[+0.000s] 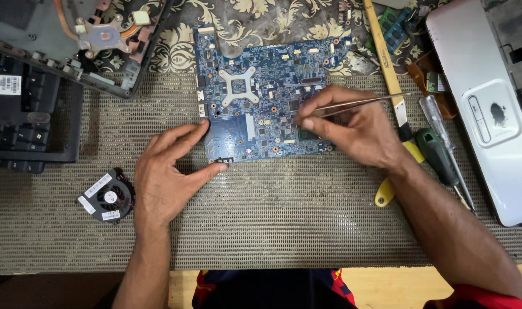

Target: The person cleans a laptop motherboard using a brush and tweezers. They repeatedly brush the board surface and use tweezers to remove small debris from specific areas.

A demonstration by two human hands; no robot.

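A blue laptop motherboard (261,86) lies flat on a grey woven mat (284,223). My left hand (166,174) rests on the mat with thumb and forefinger touching the board's left edge, steadying it. My right hand (352,126) is closed on metal tweezers (358,104); their tips touch the board near its middle right, and their long end points right past my knuckles.
A small black cooling fan (107,197) lies left of my left hand. A dark laptop base (26,109) and a heatsink assembly (103,34) sit at upper left. Screwdrivers (441,149), a yellow-handled tool (395,86) and a silver laptop lid (490,103) lie at right.
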